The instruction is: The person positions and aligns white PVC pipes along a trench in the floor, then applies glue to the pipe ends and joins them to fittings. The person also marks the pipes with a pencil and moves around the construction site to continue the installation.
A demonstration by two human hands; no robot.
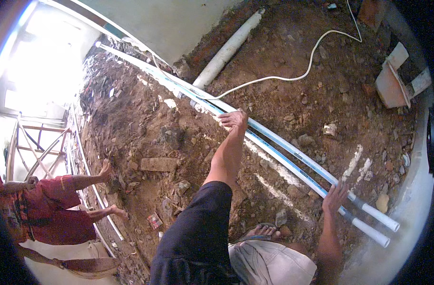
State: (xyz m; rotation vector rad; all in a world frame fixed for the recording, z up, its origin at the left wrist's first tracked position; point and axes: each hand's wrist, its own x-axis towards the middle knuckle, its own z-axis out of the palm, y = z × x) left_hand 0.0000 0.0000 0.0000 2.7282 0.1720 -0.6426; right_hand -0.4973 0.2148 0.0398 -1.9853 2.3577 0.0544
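Observation:
Two long white plastic pipes with blue printed stripes lie side by side on the dirt, running from the far left to the near right: a far pipe (293, 151) and a near pipe (286, 164). Each has a grey band close to its right end. My left hand (233, 119) is wrapped over the pipes around their middle, its fingers pointing left. Toward the right ends, my right hand (336, 195) curls its fingers over the pipes. The undersides of both hands are hidden. My sandalled foot (264, 232) rests on the soil below the pipes.
A thick white pipe (228, 50) meets the wall's foot. A white hose (274, 77) snakes over the rubble. At the right stands a dirty metal pan (392, 85). A person in red (60, 204) is at the left, near a wooden frame (38, 147). A brick (160, 164) lies in the dirt.

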